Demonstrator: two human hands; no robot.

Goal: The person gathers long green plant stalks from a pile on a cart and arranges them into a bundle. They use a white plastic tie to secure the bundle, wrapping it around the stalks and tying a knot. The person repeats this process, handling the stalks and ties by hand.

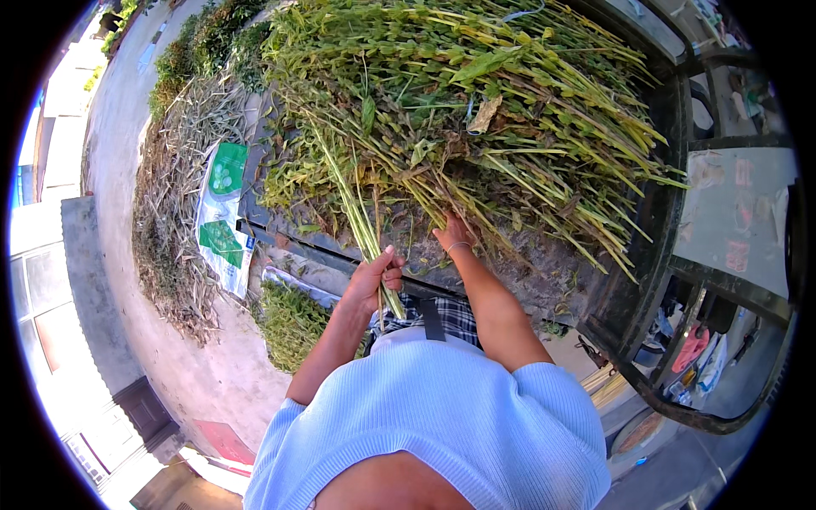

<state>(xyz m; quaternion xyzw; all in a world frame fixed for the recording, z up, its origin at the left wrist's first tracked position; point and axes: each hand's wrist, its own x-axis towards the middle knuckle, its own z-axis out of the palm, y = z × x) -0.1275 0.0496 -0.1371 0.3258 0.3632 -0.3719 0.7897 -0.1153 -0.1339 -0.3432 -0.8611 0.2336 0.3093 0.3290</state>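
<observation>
The left hand (374,280) is clenched around a bunch of green stems (353,200), which rises from the fist up and to the left into the pile; the cut ends stick out below the fingers, over the person's checked cloth (455,313). The right hand (452,231) reaches into the lower edge of the big heap of leafy green stalks (476,102), its fingers buried among the stems, so how far they are curled cannot be told. A thin band circles that wrist. The heap lies on a dark cart bed (510,272), just in front of the person.

Left of the cart, on the ground, lies a white sack (223,217) with green panels, long and flat, resting against a strip of dry brown stalks (170,221). Below it a smaller green pile (289,323) sits on the pavement. At right, small pale and reddish stickers show on a glass pane (735,217).
</observation>
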